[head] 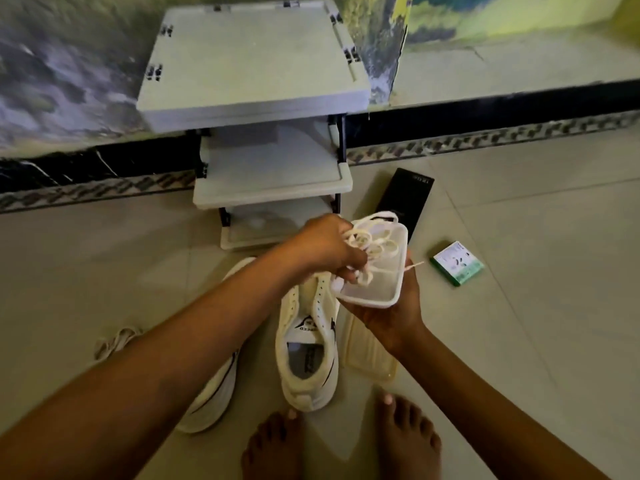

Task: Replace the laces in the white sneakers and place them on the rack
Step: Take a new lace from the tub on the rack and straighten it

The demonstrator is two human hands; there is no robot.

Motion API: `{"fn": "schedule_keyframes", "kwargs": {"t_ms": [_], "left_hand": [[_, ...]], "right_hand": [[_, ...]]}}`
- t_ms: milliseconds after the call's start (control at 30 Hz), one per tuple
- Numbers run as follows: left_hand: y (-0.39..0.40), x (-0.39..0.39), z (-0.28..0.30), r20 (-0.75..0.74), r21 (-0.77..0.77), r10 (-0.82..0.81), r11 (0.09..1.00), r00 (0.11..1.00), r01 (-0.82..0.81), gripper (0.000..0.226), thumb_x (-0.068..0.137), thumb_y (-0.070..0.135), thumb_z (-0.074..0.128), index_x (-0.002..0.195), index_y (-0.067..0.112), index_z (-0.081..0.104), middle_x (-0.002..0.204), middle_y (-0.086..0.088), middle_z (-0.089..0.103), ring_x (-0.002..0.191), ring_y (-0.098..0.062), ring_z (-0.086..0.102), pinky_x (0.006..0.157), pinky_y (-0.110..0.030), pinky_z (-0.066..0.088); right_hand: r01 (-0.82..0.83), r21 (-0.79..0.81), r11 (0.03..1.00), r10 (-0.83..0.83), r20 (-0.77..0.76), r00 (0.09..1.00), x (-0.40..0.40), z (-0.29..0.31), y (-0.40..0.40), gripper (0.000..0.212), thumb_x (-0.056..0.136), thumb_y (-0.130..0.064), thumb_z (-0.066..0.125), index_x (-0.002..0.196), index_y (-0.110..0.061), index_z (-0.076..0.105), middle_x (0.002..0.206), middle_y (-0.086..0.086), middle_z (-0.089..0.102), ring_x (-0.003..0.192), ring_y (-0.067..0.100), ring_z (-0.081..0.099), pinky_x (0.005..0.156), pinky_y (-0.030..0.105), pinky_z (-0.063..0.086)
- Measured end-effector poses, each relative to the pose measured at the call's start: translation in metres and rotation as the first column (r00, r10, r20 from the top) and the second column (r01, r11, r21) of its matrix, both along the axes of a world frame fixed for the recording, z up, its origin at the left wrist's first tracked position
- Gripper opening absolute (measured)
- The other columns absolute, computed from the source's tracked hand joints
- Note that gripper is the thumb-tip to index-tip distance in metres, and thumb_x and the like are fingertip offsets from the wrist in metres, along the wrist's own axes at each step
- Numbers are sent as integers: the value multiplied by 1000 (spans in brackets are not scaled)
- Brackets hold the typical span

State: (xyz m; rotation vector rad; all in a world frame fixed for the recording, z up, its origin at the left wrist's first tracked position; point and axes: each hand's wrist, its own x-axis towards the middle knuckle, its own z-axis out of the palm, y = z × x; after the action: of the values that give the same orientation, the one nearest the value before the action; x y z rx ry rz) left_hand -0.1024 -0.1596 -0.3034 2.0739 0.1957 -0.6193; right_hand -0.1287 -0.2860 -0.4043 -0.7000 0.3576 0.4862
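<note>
Left hand: the left hand [329, 247] reaches in from 8 o'clock, fingers curled around a bundle of white laces [372, 242], lifting them at the mouth of the container.
Right hand: the right hand [394, 306] comes in from 5 o'clock, cupping a clear plastic container [381, 285] from beneath, fingers wrapped under its base.
Sneakers: one white sneaker [306, 344] stands on the floor just below the hands, toe toward 12 o'clock, eyelets bare. A second sneaker [214, 393] lies beside it at 9 o'clock, partly hidden by the left forearm.
Old laces: a loose heap of laces [116, 341] rests on the tiles at 9 o'clock of the shoes.
Lid: a pale lid [367, 355] lies flat at 3 o'clock of the upright sneaker.
Rack: a grey shelved rack [256, 60] stands against the wall at 12 o'clock.
Nearby: a black box [405, 199] and a small green box [457, 263] lie at 2 o'clock.
Feet: bare feet [408, 438] show at 6 o'clock.
</note>
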Motion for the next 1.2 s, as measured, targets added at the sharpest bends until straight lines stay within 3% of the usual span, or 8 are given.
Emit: {"fn": "schedule_keyframes", "kwargs": {"t_ms": [133, 267, 500, 600, 700, 867, 1000, 1200], "left_hand": [[-2, -4, -31, 165, 392, -165, 915, 972, 89, 37, 75, 18, 74, 109, 11, 59, 105, -9, 67, 87, -24, 65, 76, -32, 56], [-3, -13, -42, 221, 580, -264, 809, 939, 91, 52, 80, 26, 71, 124, 15, 47, 115, -11, 61, 99, -28, 60, 78, -32, 49], [0, -26, -25, 175, 233, -290, 941, 941, 247, 60, 81, 31, 71, 135, 27, 47, 128, 2, 57, 103, -10, 54, 82, -23, 44], [11, -20, -13, 259, 173, -157, 978, 953, 114, 36, 80, 23, 73, 115, 23, 64, 116, 3, 63, 95, -9, 60, 75, -22, 50], [13, -19, -13, 197, 68, -129, 991, 972, 118, 20, 76, 14, 76, 94, 17, 69, 94, 2, 66, 82, -8, 63, 70, -20, 54], [-4, -31, -46, 207, 164, -236, 965, 949, 205, 17, 75, 9, 75, 91, 15, 69, 88, 1, 68, 70, -1, 58, 59, -2, 42], [-15, -37, -67, 271, 340, -331, 911, 904, 232, 13, 78, 14, 71, 91, 13, 68, 95, -5, 67, 85, -18, 62, 81, -30, 51], [-7, -25, -49, 242, 144, -187, 977, 952, 155, 16, 78, 5, 72, 92, 14, 71, 88, 5, 67, 74, 2, 61, 69, -11, 50]], "right_hand": [[-12, -61, 998, 9, -48, 999, -4, -12, 4, 57, 93, -59, 29, 123, -21, 58, 112, 8, 68, 97, 25, 66, 75, 41, 56], [-27, -110, 994, 19, -76, 997, -9, -19, 11, 55, 93, -58, 30, 124, -22, 58, 113, 9, 68, 98, 26, 66, 72, 40, 56], [-22, -24, 999, 20, -71, 997, -11, -19, 6, 51, 94, -56, 31, 116, -22, 62, 110, 10, 68, 100, 27, 65, 78, 46, 55], [-11, 13, 1000, 12, -86, 996, -7, -19, -2, 55, 91, -58, 34, 121, -20, 60, 114, 11, 66, 101, 29, 63, 72, 41, 56], [-11, 39, 999, 15, -96, 995, -7, -19, -5, 56, 91, -59, 32, 120, -20, 60, 112, 11, 67, 98, 29, 64, 71, 41, 57], [-41, 29, 999, 44, -119, 992, -12, -27, -2, 57, 92, -59, 31, 122, -20, 59, 114, 10, 67, 101, 28, 65, 76, 42, 55], [-55, 14, 998, 57, -168, 984, -19, -37, -3, 58, 92, -60, 32, 123, -19, 59, 108, 9, 68, 94, 25, 67, 69, 37, 56], [-33, 82, 996, 46, -158, 986, -17, -41, -18, 55, 89, -60, 35, 115, -20, 61, 105, 9, 68, 88, 25, 67, 71, 41, 58]]}}
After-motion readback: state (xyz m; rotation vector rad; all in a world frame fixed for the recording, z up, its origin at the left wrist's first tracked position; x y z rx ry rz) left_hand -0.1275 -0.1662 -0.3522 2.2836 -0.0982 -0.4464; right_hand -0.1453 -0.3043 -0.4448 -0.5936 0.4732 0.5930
